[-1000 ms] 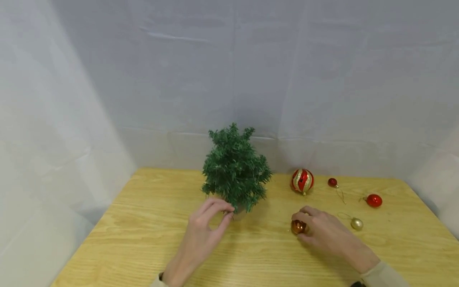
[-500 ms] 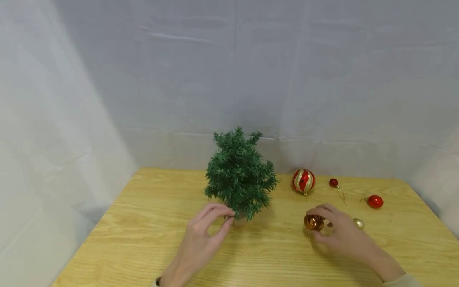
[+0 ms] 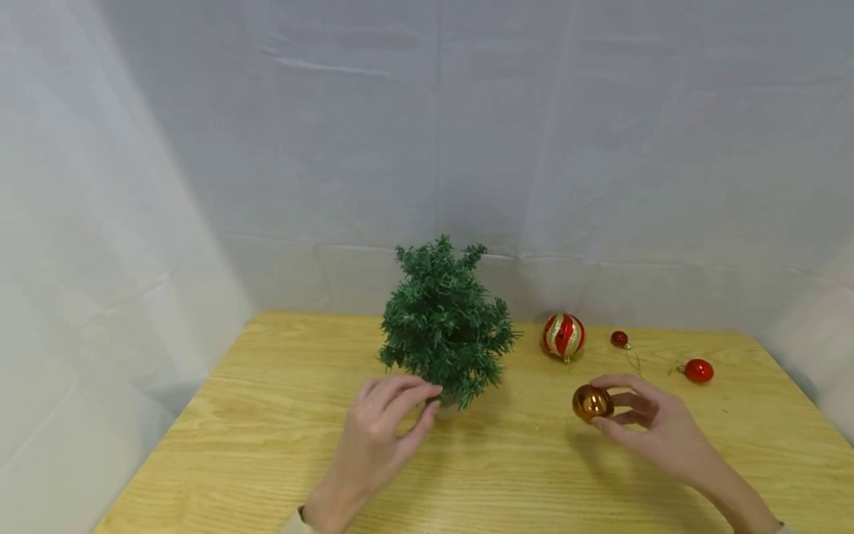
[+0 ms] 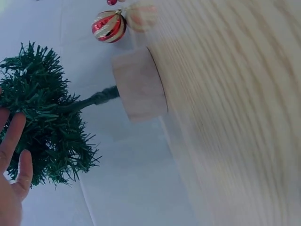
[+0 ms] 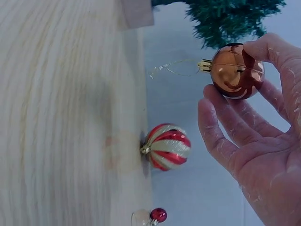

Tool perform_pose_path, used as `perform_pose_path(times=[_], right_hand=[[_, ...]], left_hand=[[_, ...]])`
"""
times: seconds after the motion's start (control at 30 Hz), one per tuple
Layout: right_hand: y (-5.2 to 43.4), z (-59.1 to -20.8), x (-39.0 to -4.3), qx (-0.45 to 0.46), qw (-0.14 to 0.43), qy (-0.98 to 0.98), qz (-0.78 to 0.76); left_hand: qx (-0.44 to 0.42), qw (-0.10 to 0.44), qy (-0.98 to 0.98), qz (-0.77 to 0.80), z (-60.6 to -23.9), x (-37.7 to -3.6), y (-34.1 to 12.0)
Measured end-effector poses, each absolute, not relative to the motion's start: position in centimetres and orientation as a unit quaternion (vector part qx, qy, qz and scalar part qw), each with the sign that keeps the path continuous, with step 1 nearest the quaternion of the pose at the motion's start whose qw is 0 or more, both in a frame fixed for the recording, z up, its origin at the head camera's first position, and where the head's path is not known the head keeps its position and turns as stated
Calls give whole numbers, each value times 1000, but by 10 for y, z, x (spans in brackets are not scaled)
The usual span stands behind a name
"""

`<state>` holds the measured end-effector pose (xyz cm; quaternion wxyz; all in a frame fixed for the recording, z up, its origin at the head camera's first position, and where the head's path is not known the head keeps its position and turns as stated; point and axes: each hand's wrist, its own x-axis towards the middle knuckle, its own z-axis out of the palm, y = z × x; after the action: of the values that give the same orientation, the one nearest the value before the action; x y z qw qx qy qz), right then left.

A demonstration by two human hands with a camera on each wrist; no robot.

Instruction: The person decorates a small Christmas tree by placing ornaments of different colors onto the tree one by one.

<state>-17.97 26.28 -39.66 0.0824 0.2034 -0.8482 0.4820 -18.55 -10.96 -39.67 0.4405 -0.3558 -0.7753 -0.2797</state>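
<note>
A small green artificial Christmas tree (image 3: pixel 445 319) stands mid-table on a round wooden base (image 4: pixel 139 84). At its lower front, my left hand (image 3: pixel 383 430) pinches a branch tip between thumb and forefinger; the other fingers (image 4: pixel 13 136) lie against the greenery in the left wrist view. To the right, my right hand (image 3: pixel 667 430) holds a shiny copper-coloured bauble (image 3: pixel 592 403) by thumb and fingertips, raised over the table. From its gold cap hangs a thin loop of string (image 5: pixel 174 67), seen in the right wrist view.
Behind the right hand lie a red-and-gold striped bauble (image 3: pixel 563 336), a small dark red bauble (image 3: pixel 619 339) with a string loop, and a red bauble (image 3: pixel 698 371). White cloth (image 3: pixel 333 148) hangs behind the wooden table (image 3: pixel 253 415) and at its sides.
The right hand has lifted the copper bauble off the table and moved it right, covering the small gold bauble. The tree has shifted slightly right at the left hand.
</note>
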Motion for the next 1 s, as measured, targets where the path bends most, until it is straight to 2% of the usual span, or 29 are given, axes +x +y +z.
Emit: perform_pose_path(times=[0.3,0.6,0.77,1.0], right_hand=[[262,-385,-176,238,38,-772,588],[250,-372,-172,263,83,-775,568],[246,-369,-173,267,73,-764,583],[238,-368,-177,323,68,-698,636]], left_hand=[[-374,470,-761,-243,-397,-191,-114],[-373,477,-769,-206,-396,-189,-116],[-380,490,-763,-182,-397,-190,-118],[-389,531,-739,-144,-398,-196,-119]])
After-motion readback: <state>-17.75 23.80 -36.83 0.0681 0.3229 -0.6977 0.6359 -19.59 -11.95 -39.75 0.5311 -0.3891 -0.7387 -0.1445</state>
